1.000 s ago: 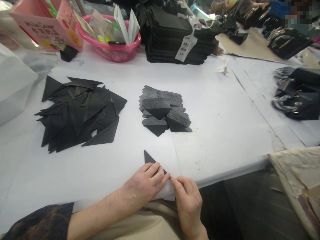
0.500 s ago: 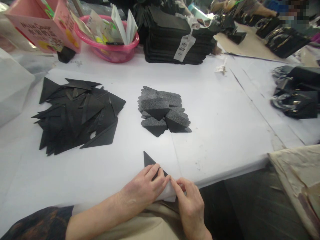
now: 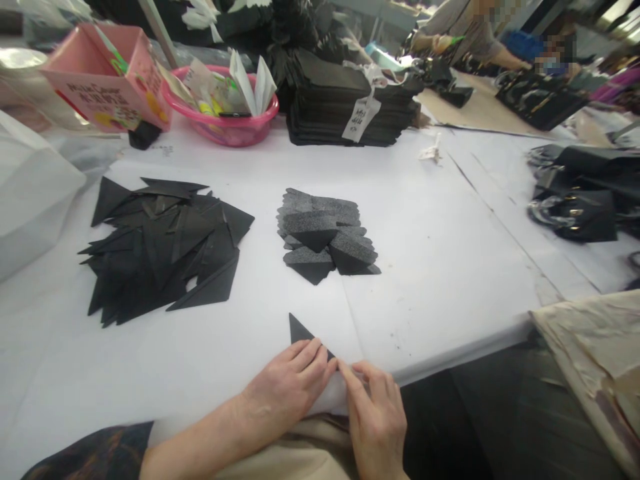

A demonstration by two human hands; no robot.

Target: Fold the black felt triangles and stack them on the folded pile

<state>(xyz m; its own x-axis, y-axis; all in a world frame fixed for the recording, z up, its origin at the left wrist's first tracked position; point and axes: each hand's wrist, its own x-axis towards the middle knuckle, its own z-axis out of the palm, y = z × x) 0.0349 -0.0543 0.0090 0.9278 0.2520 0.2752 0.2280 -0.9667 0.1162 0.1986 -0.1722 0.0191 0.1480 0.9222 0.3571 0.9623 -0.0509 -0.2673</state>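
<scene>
In the head view, at lower centre, the left hand [image 3: 290, 381] presses a black triangular piece [image 3: 299, 331] onto the white table [image 3: 450, 267]; the right hand [image 3: 377, 415] touches its right corner. Whether either hand pinches it, I cannot tell. Heaped triangles [image 3: 157, 257] lie centre left, grey-topped pieces [image 3: 313, 222] mid-frame.

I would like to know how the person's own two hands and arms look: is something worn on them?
Both the left hand and the right hand are bare, without gloves. The left arm has a dark sleeve with brownish-orange patches, leaving the lower forearm uncovered; no watch shows there. No sleeve shows on the right arm, cut off by the picture's edge.
</scene>
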